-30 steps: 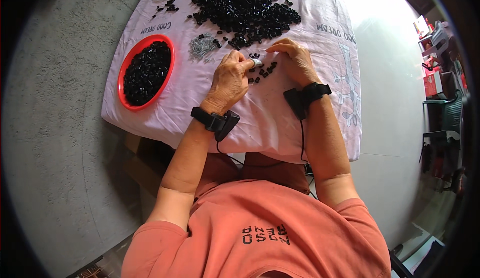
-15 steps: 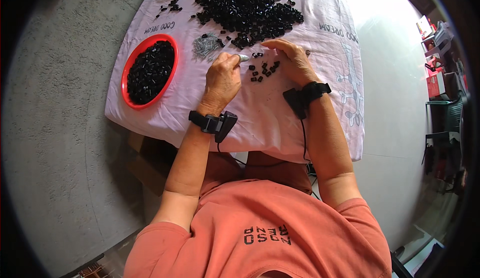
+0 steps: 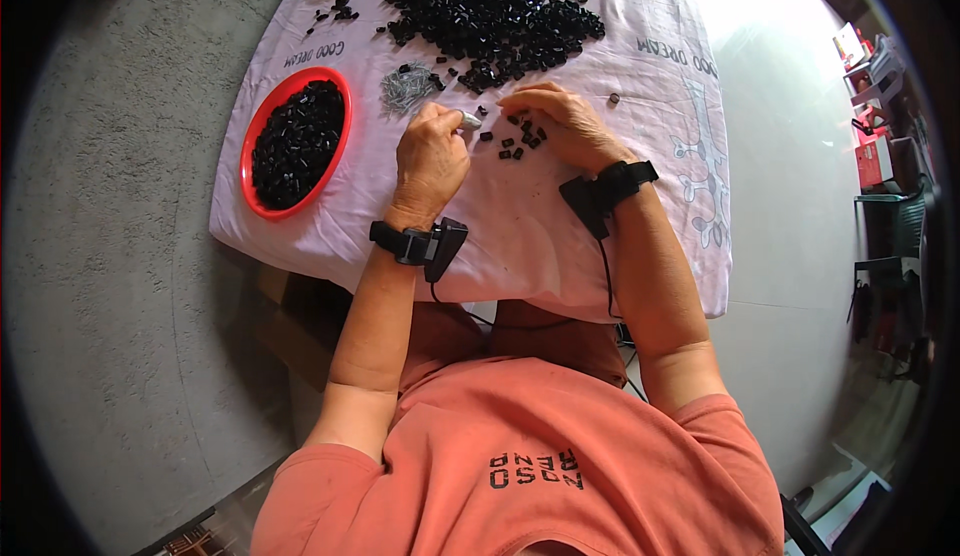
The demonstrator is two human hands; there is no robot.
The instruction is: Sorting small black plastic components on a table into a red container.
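Observation:
My left hand (image 3: pixel 432 161) is closed, its fingers curled together, with a whitish covering or scrap (image 3: pixel 470 121) at the fingertips. What it pinches, if anything, is too small to make out. Across from it, my right hand (image 3: pixel 565 126) arches over the cloth with fingers stretched out toward the left hand. Several small black plastic pieces (image 3: pixel 508 143) lie loose between the two hands, some close under the right fingers. Just beyond the left hand sits a little heap of thin silvery metal pins (image 3: pixel 405 89).
A large pile of black pieces (image 3: pixel 480 6) covers the table's far part. At the left, a red bowl (image 3: pixel 346 126) holds more of them. One small brownish piece (image 3: pixel 614 99) lies right of my right hand. A pale pink printed cloth (image 3: pixel 500 246) covers the table.
My left hand has shifted slightly left and nearer to me. The right hand has moved a little left, and the loose black pieces between the hands lie in a changed arrangement.

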